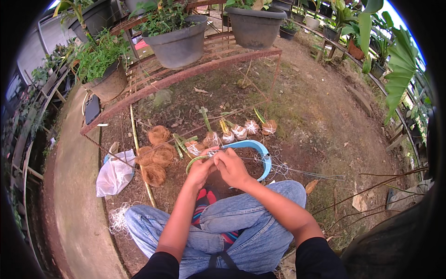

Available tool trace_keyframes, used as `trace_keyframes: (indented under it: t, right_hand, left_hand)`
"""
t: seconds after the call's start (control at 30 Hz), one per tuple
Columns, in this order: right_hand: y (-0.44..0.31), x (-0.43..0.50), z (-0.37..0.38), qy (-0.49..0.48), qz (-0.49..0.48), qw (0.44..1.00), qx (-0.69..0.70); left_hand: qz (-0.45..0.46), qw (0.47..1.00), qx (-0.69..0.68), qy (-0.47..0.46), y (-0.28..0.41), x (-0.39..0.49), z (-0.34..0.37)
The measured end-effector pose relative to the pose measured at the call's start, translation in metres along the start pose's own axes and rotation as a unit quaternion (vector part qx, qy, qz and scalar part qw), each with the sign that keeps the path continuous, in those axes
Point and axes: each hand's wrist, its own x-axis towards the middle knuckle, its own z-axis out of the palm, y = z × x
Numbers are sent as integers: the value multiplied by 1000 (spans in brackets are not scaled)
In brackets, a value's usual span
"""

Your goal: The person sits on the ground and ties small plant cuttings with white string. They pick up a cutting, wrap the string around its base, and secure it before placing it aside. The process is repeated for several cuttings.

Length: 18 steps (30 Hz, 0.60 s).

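My left hand (201, 171) holds a green leaf cutting (192, 162) with white string (212, 152) wound at its end. Fingers of my right hand (230, 166) pinch close against it, touching the left fingertips; what exactly they grip is hidden. Loose string (278, 166) trails to the right, over the rim of a blue plastic basin (265, 158) with dark contents. Beyond the hands stand several leaf cuttings, their bases wrapped in brown fiber and white string, such as one wrapped bundle (269, 127). Balls of brown coconut fiber (153, 174) lie to the left.
A rusty metal rack (181, 74) holds potted plants, with a phone (92, 109) at its left corner. A white plastic bag (115, 174) and tangled string (119, 219) lie left, near a stick (133, 122) and a concrete strip (75, 195). Thin branches (376, 191) reach in at right.
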Motion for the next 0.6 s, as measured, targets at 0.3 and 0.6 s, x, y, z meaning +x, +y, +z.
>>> trace_keyframes:
  t: [0.3,0.6]
  right_hand:
    - [-10,-24,39,-56,-31,997,31]
    - [58,-10,30,-50,207,915,342]
  left_hand:
    - [-51,981,-172,72,-5,12,-22]
    - [1,991,-103,86,9,9,-26]
